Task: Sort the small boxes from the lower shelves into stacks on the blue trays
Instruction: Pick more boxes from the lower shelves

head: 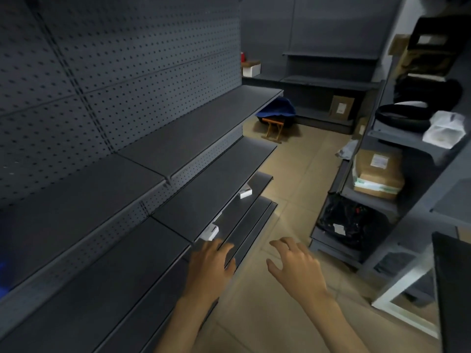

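Note:
Two small white boxes lie on the lower grey shelves to my left: one [211, 232] under a shelf edge just beyond my fingers, another [245, 192] farther along. My left hand [211, 263] reaches toward the nearer box, fingers spread, holding nothing, its fingertips just short of the box. My right hand [295, 266] hovers over the floor beside it, fingers apart and empty. A sliver of blue [2, 278] shows at the far left edge; whether it is a tray I cannot tell.
Stepped grey shelves [178, 138] with a pegboard back run along the left. A second rack on the right holds cardboard boxes [379, 171], a black bag [349, 222] and white packets. A small wooden stool [274, 128] and blue cloth sit on the tan floor ahead.

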